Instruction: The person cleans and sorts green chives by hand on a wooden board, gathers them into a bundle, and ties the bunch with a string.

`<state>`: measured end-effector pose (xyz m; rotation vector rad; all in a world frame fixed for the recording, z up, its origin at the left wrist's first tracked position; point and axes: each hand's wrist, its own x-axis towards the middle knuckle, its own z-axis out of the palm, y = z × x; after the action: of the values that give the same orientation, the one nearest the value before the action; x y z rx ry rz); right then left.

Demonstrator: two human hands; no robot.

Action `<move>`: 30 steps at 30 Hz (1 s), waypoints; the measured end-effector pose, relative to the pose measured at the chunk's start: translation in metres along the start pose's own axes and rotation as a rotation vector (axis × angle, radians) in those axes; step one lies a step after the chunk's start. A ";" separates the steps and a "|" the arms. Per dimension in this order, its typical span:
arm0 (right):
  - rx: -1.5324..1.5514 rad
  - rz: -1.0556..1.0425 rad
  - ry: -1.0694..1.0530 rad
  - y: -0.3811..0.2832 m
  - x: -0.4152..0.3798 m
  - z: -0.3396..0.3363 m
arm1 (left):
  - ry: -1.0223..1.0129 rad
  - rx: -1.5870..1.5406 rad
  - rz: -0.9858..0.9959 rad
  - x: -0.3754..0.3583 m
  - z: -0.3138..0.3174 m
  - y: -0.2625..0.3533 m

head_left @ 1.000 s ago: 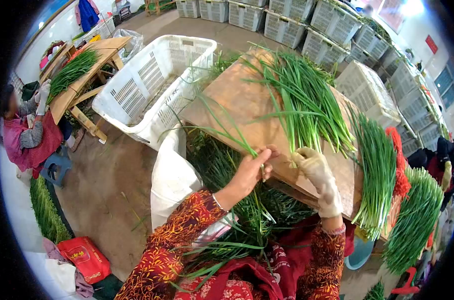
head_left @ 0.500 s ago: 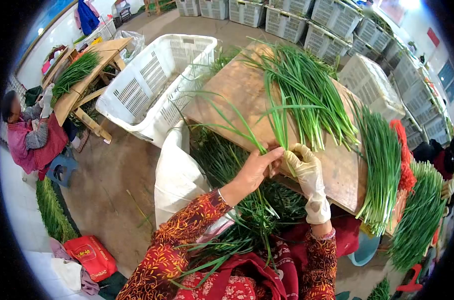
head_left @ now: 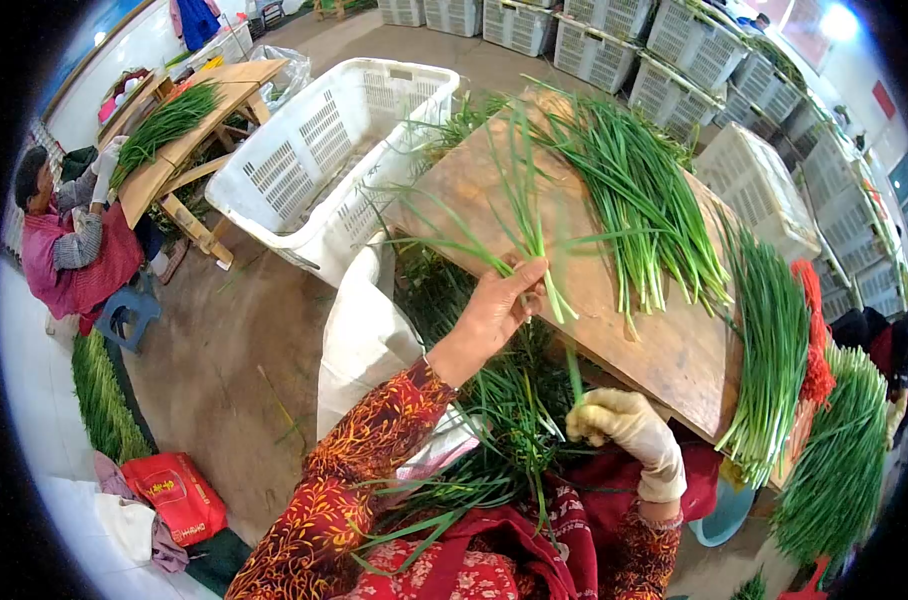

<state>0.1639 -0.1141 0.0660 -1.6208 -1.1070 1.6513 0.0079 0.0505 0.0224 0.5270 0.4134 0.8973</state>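
Note:
My bare left hand (head_left: 494, 310) pinches a few garlic chives (head_left: 534, 240) by their pale stalks, above the near edge of the wooden board (head_left: 454, 190). Lower and to the right, my right hand (head_left: 624, 425) in a cream glove is closed on a single chive leaf (head_left: 574, 375), which sticks up from its fingers. A loose pile of chives (head_left: 634, 200) lies on the board beyond my hands. Along the board's right side is a thick, evenly laid bundle of chives (head_left: 769, 350). Dark loose leaves (head_left: 494, 400) are heaped below the board and over my lap.
A white plastic crate (head_left: 304, 170) stands left of the board, with a white sack (head_left: 359, 330) in front. Red ties (head_left: 814, 330) hang beside another chive bundle (head_left: 839, 450). A seated person (head_left: 74, 240) works at a second table (head_left: 204, 120). Stacked crates (head_left: 674, 100) line the back.
My hands have come apart: the right has dropped down toward my lap with a leaf, while the left keeps the chives. The view has shifted slightly to the left.

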 end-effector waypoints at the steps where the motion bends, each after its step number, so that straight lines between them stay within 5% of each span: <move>1: -0.381 0.015 0.064 -0.008 0.000 0.001 | 0.001 0.001 -0.001 -0.001 0.001 0.000; 3: -0.601 -0.310 0.488 0.002 0.012 0.000 | 0.048 0.092 -0.090 -0.007 0.008 -0.001; 8: -0.443 -0.345 0.596 -0.040 0.035 0.011 | 0.000 0.351 -0.106 -0.004 -0.004 -0.023; 10: -0.746 -0.461 0.686 -0.041 0.044 0.016 | 0.008 0.370 -0.094 -0.010 0.014 -0.021; 17: 0.092 -0.246 0.316 -0.028 0.055 0.008 | -0.224 0.252 -0.099 -0.008 0.013 -0.007; 21: 0.314 -0.204 0.194 -0.024 0.056 0.002 | -0.249 0.253 -0.140 -0.011 0.015 -0.005; 24: 0.071 -0.153 0.104 -0.025 0.048 0.008 | -0.201 0.620 -0.036 -0.017 0.020 0.000; 25: -0.084 -0.109 0.005 -0.024 0.045 0.009 | 0.023 0.700 0.020 -0.012 0.021 0.006; 27: -0.518 0.006 -0.218 -0.012 0.042 0.017 | 0.164 0.665 0.353 0.000 0.017 0.030; 29: -0.977 -0.185 0.010 0.001 0.027 0.016 | 0.051 0.386 0.515 0.013 0.012 0.044; 30: -0.916 -0.326 0.219 -0.009 0.025 0.007 | 0.031 0.308 0.433 0.013 0.015 0.043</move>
<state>0.1533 -0.0893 0.0601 -1.9168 -2.0389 0.7362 -0.0035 0.0799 0.0582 0.9087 0.4784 1.2682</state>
